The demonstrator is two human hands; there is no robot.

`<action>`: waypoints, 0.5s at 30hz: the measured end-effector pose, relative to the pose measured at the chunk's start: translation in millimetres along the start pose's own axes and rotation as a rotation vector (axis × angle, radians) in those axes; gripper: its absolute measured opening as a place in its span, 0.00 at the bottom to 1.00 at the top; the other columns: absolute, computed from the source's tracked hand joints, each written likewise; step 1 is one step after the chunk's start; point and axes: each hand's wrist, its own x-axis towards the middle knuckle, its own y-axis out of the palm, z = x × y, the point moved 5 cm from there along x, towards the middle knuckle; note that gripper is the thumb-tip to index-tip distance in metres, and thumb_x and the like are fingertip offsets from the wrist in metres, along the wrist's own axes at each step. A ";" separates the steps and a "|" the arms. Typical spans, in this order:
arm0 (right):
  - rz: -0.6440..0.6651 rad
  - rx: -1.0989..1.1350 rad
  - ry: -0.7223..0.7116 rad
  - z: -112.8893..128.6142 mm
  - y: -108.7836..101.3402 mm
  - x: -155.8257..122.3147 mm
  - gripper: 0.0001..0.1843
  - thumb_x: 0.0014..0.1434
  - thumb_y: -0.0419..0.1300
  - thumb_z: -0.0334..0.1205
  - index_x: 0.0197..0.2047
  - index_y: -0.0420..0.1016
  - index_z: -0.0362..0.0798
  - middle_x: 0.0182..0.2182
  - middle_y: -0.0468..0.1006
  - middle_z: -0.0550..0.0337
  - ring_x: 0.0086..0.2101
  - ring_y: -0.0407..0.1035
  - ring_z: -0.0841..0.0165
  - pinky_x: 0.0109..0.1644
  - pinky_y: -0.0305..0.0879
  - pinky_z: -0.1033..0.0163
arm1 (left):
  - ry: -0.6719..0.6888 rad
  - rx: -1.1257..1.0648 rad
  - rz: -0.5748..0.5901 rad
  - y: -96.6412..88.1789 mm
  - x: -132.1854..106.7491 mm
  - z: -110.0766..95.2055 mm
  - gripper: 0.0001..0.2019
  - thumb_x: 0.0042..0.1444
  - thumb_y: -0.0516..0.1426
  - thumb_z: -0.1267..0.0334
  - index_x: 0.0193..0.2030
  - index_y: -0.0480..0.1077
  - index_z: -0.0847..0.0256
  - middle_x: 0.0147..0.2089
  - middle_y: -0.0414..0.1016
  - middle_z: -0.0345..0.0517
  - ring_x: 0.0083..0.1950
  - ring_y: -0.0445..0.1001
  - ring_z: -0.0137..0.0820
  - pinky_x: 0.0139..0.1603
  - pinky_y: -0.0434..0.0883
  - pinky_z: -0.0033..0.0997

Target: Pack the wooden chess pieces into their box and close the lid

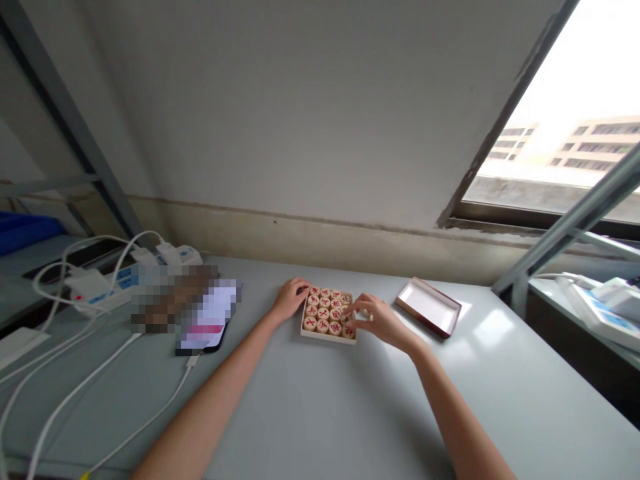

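Note:
An open shallow box point(329, 339) on the desk holds rows of round wooden Chinese chess pieces point(323, 327), their tops marked mostly with red characters. My left hand point(291, 300) is closed on the box's far left corner, its fingers curled over the edge. Over the right side of the box, my right hand point(380, 320) has its thumb and fingertips closed around a Chinese chess piece point(346, 320) with a dark character. The fingers partly cover the pieces in the right column.
A box lid point(430, 303) lies with its white inside up at right. To the left are a phone point(207, 320) on a cable, a blurred brown object point(177, 300) and power strips point(100, 290) with white cords. The wall point(300, 133) bounds the desk's back.

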 end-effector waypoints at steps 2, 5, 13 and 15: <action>0.050 -0.033 -0.024 10.5 4.5 0.6 0.06 0.49 0.59 0.44 0.32 0.73 0.55 0.34 0.70 0.61 0.39 0.62 0.66 0.42 0.55 0.61 | 0.003 0.007 0.003 -0.3 -0.5 -1.0 0.09 0.52 0.50 0.66 0.34 0.71 0.63 0.39 0.71 0.46 0.43 0.67 0.31 0.48 0.63 0.32; 0.086 -0.059 -0.009 12.4 5.9 -1.0 0.05 0.48 0.59 0.43 0.30 0.74 0.54 0.35 0.70 0.61 0.41 0.62 0.64 0.43 0.54 0.60 | 0.002 0.016 0.002 -1.3 -1.4 -3.0 0.09 0.52 0.50 0.67 0.34 0.71 0.63 0.39 0.71 0.46 0.43 0.67 0.31 0.48 0.63 0.32; 0.088 0.012 -0.014 10.5 2.9 -0.5 0.04 0.46 0.61 0.40 0.29 0.73 0.52 0.35 0.69 0.60 0.39 0.62 0.64 0.43 0.55 0.60 | 0.021 0.017 0.002 -2.2 -2.3 -4.5 0.09 0.52 0.49 0.68 0.33 0.71 0.62 0.38 0.71 0.45 0.42 0.67 0.30 0.47 0.63 0.31; 0.082 0.071 0.009 6.7 -2.6 -1.3 0.05 0.45 0.61 0.41 0.29 0.72 0.51 0.32 0.70 0.60 0.35 0.62 0.66 0.39 0.57 0.62 | 0.021 0.017 0.003 -2.1 -2.4 -4.4 0.09 0.52 0.49 0.68 0.33 0.71 0.62 0.38 0.71 0.45 0.43 0.67 0.30 0.47 0.63 0.31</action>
